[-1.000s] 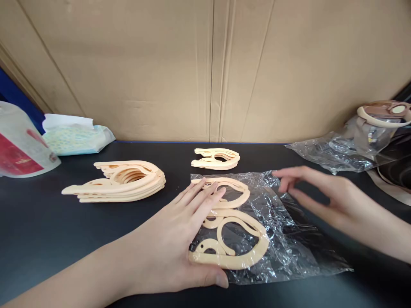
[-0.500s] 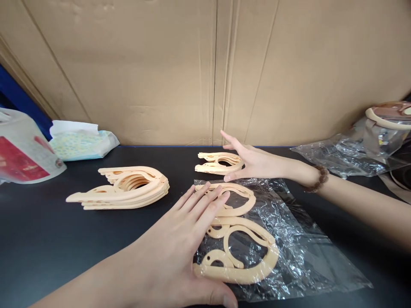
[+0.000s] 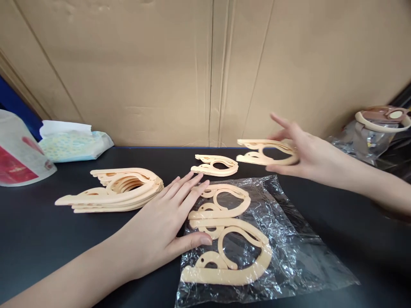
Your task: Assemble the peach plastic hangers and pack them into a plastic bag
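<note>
Two cream folding hangers, a nearer one (image 3: 237, 276) and a farther one (image 3: 237, 209), lie folded side by side in a clear plastic bag (image 3: 298, 256). My left hand (image 3: 163, 222) is flat with fingers stretched, resting at the bag's left edge and partly over the ends of the farther hanger. Above the table at the right, my right hand (image 3: 302, 149) grips another folded hanger (image 3: 257, 159) by its rounded end, between thumb and fingers. Behind the bag sits a small stack of folded hangers (image 3: 221, 172). A taller hanger stack (image 3: 128, 199) stands left of my left hand.
A wipes pack (image 3: 73, 143) and a white-and-red roll package (image 3: 22, 154) are at the left. On the right stands a cup with a brown lid (image 3: 379, 115), with crumpled clear plastic around it. A cardboard wall (image 3: 160, 77) closes off the back of the black table.
My right hand has lifted a hanger off the small back stack and moved right with it. My left hand has slid slightly left, uncovering more of the bagged hangers.
</note>
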A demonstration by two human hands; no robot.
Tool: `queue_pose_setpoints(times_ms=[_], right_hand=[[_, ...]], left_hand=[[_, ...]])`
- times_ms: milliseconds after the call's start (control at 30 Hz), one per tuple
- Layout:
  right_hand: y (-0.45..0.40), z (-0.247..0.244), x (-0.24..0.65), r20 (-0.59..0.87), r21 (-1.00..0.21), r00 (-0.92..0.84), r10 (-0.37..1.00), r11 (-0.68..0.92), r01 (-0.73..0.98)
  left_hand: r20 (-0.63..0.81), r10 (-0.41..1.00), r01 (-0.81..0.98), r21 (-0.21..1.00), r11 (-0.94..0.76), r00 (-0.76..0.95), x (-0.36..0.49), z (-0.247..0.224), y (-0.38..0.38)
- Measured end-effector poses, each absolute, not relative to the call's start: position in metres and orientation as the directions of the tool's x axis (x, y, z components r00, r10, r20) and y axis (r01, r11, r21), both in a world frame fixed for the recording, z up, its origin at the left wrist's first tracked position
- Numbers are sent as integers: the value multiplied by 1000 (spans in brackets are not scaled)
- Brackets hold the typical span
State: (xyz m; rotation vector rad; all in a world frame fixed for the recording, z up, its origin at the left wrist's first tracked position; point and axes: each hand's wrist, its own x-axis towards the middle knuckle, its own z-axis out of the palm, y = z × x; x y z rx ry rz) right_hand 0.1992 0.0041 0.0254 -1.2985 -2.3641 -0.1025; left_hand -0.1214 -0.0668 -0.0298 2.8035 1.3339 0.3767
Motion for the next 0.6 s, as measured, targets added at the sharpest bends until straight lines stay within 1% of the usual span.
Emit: queue_pose_setpoints(times_ms=[100,167,233,267,333,400,467,600], right_hand=[[-23,18,241,389,-138,-390,835,471,871],[-39,11,262,394,-116,-423,816,500,858],[-54,4,271,296,-126,-469,832,521,844],[-60,2,271,255,-155,-482,838,527,835],[-71,-1,262,216,-235,-485,848,527,817],[-76,-2,247,211,-292,-507,836,549,783],[-76,-4,232,197,-348,-499,844,536,769],[-65,-12,207,204,-442,-512,834,545,712]], left_hand=[[168,789,779,135,-612,590,-121,-31,-67],[144,804,789,155,-594,577,-120,-31,-67],[128,814,794,177,-581,567,-120,-30,-68],[119,817,795,190,-576,564,-119,-29,-68],[103,822,793,219,-569,561,-120,-29,-68],[106,823,787,248,-565,558,-120,-30,-68],[130,822,778,268,-568,555,-121,-31,-68],[154,812,762,284,-582,563,-121,-33,-67]])
